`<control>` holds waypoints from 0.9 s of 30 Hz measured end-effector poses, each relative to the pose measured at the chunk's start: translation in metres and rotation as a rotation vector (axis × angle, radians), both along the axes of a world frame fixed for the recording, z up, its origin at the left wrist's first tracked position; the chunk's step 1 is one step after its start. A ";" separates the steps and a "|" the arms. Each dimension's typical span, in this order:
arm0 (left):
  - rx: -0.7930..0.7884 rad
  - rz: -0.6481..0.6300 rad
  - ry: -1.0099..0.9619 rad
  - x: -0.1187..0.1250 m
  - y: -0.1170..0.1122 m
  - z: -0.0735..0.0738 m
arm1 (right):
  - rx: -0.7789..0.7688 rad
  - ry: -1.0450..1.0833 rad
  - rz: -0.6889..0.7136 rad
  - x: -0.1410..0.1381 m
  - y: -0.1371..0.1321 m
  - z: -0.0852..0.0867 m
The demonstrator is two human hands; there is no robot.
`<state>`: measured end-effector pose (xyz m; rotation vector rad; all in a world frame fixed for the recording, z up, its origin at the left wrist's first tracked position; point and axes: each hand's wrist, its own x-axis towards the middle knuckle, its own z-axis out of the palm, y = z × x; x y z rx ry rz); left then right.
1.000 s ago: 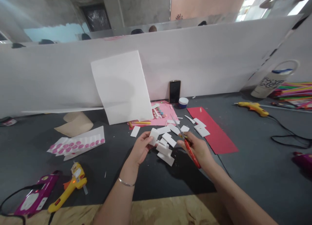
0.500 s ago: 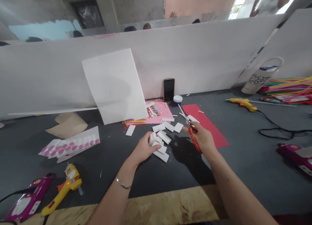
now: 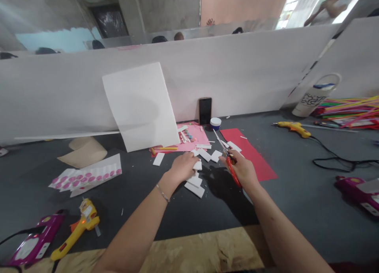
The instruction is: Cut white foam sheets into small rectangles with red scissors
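Observation:
My left hand (image 3: 184, 167) lies knuckles up on a heap of small white foam rectangles (image 3: 195, 182) on the dark mat, its fingers curled over one piece at its right side. My right hand (image 3: 241, 170) is closed round the red handles of a pair of scissors (image 3: 226, 156), whose blades point up and left over more white pieces (image 3: 211, 154). The two hands sit close together, about a hand's width apart.
A large white sheet (image 3: 139, 105) leans on the white partition behind. Pink paper (image 3: 192, 139), a red sheet (image 3: 251, 154), a phone (image 3: 205, 110) and a small tub (image 3: 215, 123) lie beyond. Yellow glue guns (image 3: 77, 229) (image 3: 291, 128), pink-dotted strips (image 3: 89, 175) and coloured sticks (image 3: 352, 109) flank the sides.
My left hand has turned palm down and moved forward onto the foam pieces, taking the piece it held down with it. My right hand with the scissors has shifted slightly back toward the left.

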<state>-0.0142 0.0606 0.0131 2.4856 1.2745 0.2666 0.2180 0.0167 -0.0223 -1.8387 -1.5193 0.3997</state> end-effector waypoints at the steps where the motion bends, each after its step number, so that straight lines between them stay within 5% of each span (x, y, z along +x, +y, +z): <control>1: 0.009 0.042 -0.012 -0.004 0.001 0.001 | -0.003 0.004 -0.002 0.000 0.000 0.000; 6: -0.013 0.320 -0.036 -0.015 0.006 -0.001 | -0.002 0.023 0.007 -0.001 -0.002 0.000; 13: -0.067 0.408 0.056 0.016 0.005 -0.016 | -0.027 0.002 0.028 -0.002 0.000 -0.005; 22: -0.078 0.357 0.149 0.015 0.002 0.001 | 0.033 0.030 -0.001 -0.001 0.002 -0.009; 27: -0.104 0.134 0.074 -0.017 0.004 0.017 | 0.070 0.030 -0.023 0.000 0.003 -0.007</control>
